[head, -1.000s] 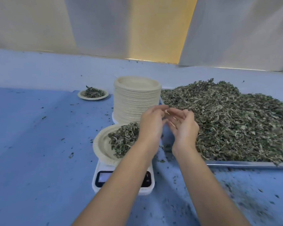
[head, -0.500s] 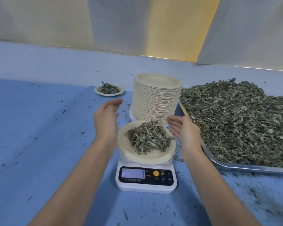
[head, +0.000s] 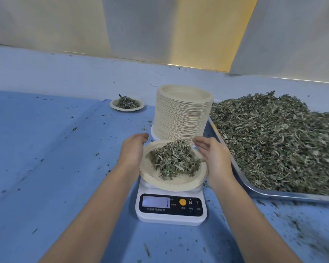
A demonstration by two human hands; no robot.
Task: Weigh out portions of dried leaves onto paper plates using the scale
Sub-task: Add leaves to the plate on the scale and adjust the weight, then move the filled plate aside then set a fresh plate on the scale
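Note:
A paper plate (head: 156, 179) with a heap of dried leaves (head: 174, 160) sits on a white digital scale (head: 171, 207) whose display shows 7. My left hand (head: 133, 150) is at the plate's left rim, fingers relaxed and lightly curved. My right hand (head: 214, 158) is at the right rim, palm turned inward, fingers straight. Whether either hand touches the rim is unclear. A tall stack of empty paper plates (head: 182, 114) stands just behind the scale. A metal tray (head: 285, 195) on the right holds a big pile of dried leaves (head: 277, 137).
A filled paper plate (head: 127, 104) sits farther back on the left. The blue table cover (head: 55, 158) has leaf crumbs scattered on it, densest at the front right. A pale wall rises behind the table.
My hands left the tray edge, spread apart and came in to both sides of the plate on the scale. The camera view shifted left and nearer the scale.

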